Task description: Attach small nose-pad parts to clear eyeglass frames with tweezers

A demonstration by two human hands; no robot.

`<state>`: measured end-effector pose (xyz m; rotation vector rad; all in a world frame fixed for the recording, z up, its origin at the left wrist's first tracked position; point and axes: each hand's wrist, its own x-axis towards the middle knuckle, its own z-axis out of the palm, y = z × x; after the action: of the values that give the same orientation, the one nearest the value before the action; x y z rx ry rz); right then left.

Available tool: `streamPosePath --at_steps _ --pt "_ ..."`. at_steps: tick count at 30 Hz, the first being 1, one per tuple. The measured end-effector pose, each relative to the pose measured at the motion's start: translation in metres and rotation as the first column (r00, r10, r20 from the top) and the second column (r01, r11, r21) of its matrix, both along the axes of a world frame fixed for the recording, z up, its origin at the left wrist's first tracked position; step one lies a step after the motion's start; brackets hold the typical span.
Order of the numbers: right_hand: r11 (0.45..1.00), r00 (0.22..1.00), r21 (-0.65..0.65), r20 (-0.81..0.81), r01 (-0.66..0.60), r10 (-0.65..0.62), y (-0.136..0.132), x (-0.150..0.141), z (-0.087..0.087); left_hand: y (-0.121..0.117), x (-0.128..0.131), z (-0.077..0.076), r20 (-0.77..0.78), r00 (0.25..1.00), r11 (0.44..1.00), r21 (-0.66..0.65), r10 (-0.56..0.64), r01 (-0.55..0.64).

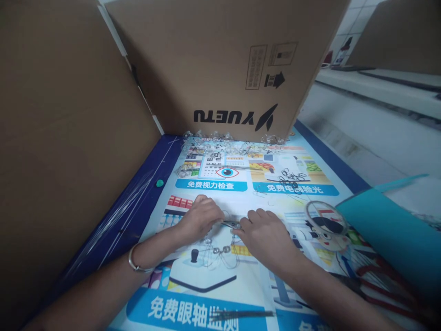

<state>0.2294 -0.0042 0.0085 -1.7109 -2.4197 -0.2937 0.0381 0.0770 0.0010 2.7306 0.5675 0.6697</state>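
Head view: noted pinching a small metal piece (pixel 230 224) between left hand (pixel 201 216) and right hand (pixel 263 236), near looped wire (pixel 226 249) over printed sheet (pixel 251 285).

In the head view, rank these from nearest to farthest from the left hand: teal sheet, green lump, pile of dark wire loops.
From the left hand:
1. Green lump, just ahead and to its left.
2. Pile of dark wire loops, ahead and to the right.
3. Teal sheet, far to the right.

Brown cardboard panels (pixel 213 59) stand before pale wall tiles (pixel 354 20) and a whitish ledge (pixel 386 89)
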Motion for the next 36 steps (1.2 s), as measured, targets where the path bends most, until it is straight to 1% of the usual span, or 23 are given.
streamPosePath --at_steps 6,12,16,24,36 --pt "1.000 1.000 0.018 -0.004 0.005 -0.005 -0.0012 0.0008 0.0019 0.0012 -0.0006 -0.0029 -0.009 1.000 0.998 0.054 0.019 -0.018" --pt "1.000 1.000 -0.004 0.001 -0.002 0.002 -0.0011 0.0024 0.0029 0.0001 0.0015 -0.0011 0.008 1.000 0.994 0.106 0.029 -0.029" --pt "1.000 1.000 -0.008 -0.012 -0.007 0.007 -0.0003 0.0017 0.0026 -0.0006 0.0022 -0.0005 0.018 0.999 0.993 0.116 0.029 -0.031" --pt "1.000 0.999 -0.022 -0.027 -0.018 0.017 -0.0009 0.0021 0.0025 0.0008 0.0005 -0.0072 0.008 1.000 0.991 0.133 -0.004 0.003" --pt "0.997 0.999 -0.072 -0.026 -0.040 0.038 0.0019 0.0036 0.0003 -0.0004 0.0006 -0.0074 -0.022 0.999 0.988 0.150 -0.024 0.027"
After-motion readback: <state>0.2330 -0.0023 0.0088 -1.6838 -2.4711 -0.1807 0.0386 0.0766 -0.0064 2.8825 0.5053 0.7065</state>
